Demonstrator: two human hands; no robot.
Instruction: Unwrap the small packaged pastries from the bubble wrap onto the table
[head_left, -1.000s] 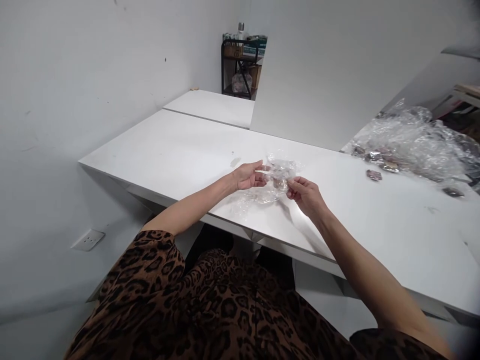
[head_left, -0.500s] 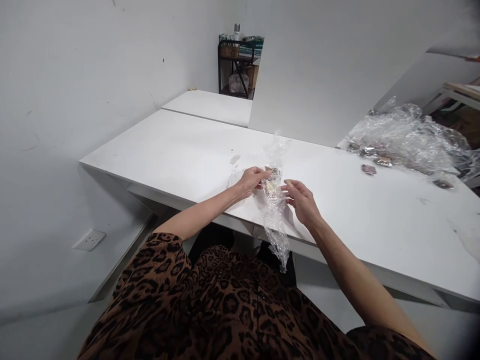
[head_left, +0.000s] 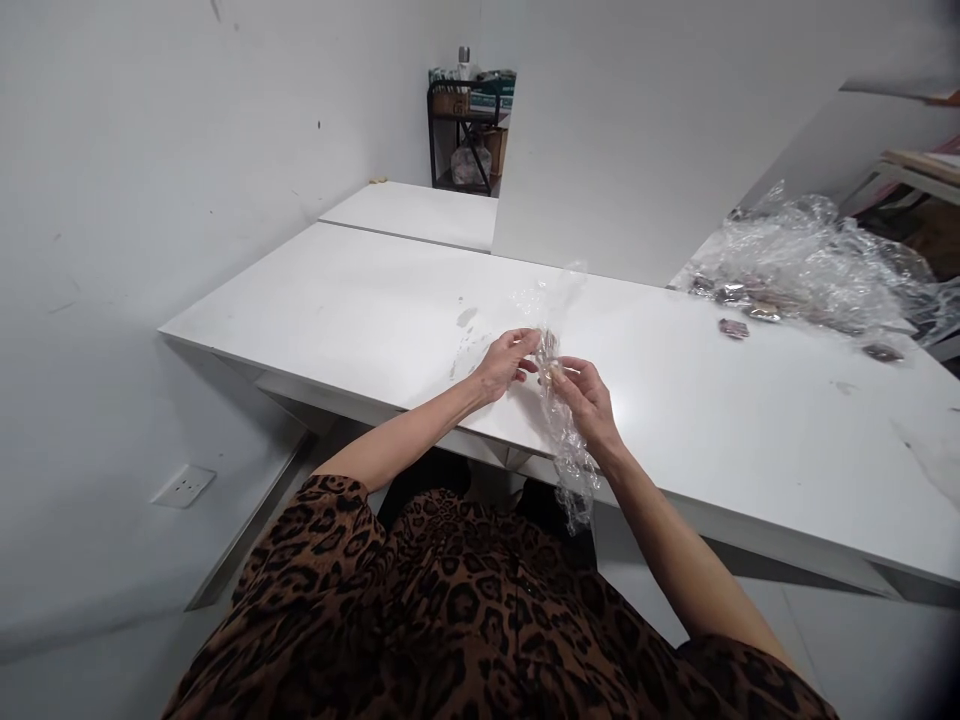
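Note:
A crumpled strip of clear bubble wrap (head_left: 574,440) hangs between my hands, its lower end dangling over the front edge of the white table (head_left: 360,310). Small brownish items show through the plastic near my fingers, too blurred to name. On the left side my left hand (head_left: 510,362) pinches the wrap at its upper part. My right hand (head_left: 586,395) grips the same piece from the right, thumb pressed on it a little lower down.
A heap of clear plastic wrap (head_left: 810,260) with dark wrapped pieces lies at the table's right end. A small purplish packet (head_left: 733,329) and a dark one (head_left: 883,352) lie near it. A white panel (head_left: 645,140) rises behind the table; a black shelf (head_left: 465,120) stands farther back.
My right hand has moved left and closed on the bubble wrap, where its fingers were apart before. The wrap is bunched narrower, its lower end shifted slightly right.

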